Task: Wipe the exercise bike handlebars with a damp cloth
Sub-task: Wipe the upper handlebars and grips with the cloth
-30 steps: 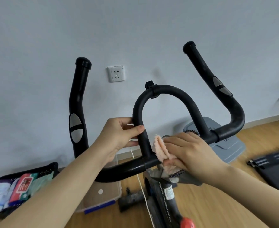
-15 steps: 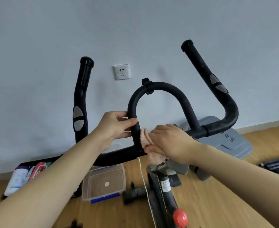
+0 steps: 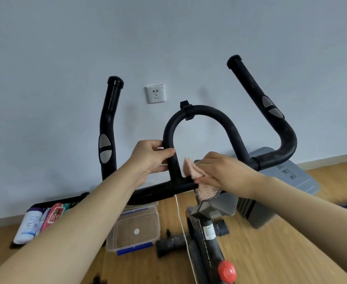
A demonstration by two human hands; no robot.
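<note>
Clasping the black foam-padded handlebars (image 3: 215,113) at the centre loop's left leg with the left hand (image 3: 151,158); pinching the pink fluffy cloth (image 3: 191,171) against the crossbar's middle with the right hand (image 3: 223,173). Probably worth wrapping it fully round, pressing evenly. Seeing print on the grey plastic lid (image 3: 291,177) and white stem sticker (image 3: 209,232), reading neither.

cloth (image 3: 195,173) slid right, off loop (image 3: 209,111) (barely)

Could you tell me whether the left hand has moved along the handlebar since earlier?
No: the left hand still grips the handlebar loop on its left leg, just above the crossbar.
</note>
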